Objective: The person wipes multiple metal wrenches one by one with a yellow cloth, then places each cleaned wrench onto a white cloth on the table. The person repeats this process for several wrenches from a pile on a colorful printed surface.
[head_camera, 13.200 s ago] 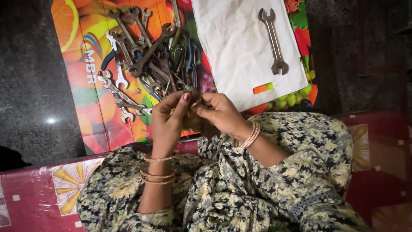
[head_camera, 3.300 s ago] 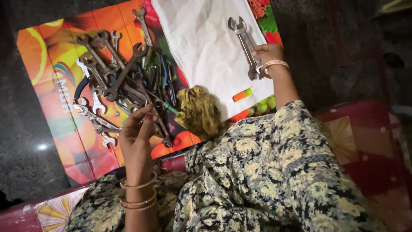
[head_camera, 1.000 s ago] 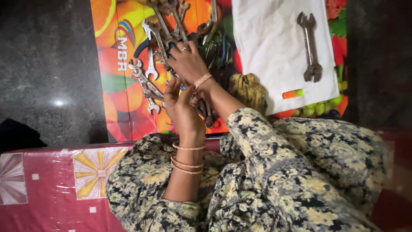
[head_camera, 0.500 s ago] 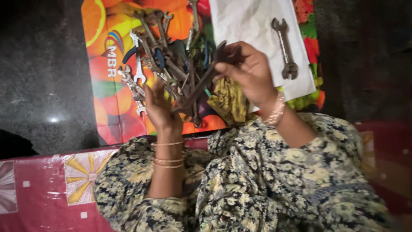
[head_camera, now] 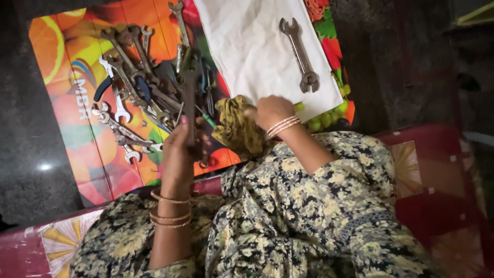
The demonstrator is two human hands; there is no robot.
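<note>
Head view: left hand (head_camera: 180,149) clamps a dark spanner (head_camera: 190,92) upright; right hand (head_camera: 271,110) grips the yellow rag (head_camera: 237,128). A loose hold could drop the spanner onto the tool pile (head_camera: 139,87).

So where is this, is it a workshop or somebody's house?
Probably a home, not a workshop. The person sits on a red patterned mat on a dark stone floor. A pile of spanners lies on a colourful fruit-print sheet, and the left hand holds one dark spanner.

- Dark stone floor (head_camera: 31,149) — carries a bright fruit-printed mat (head_camera: 62,67)
- On the mat: heap of spanners (head_camera: 139,87), white cloth (head_camera: 252,51), olive rag (head_camera: 237,128)
</note>
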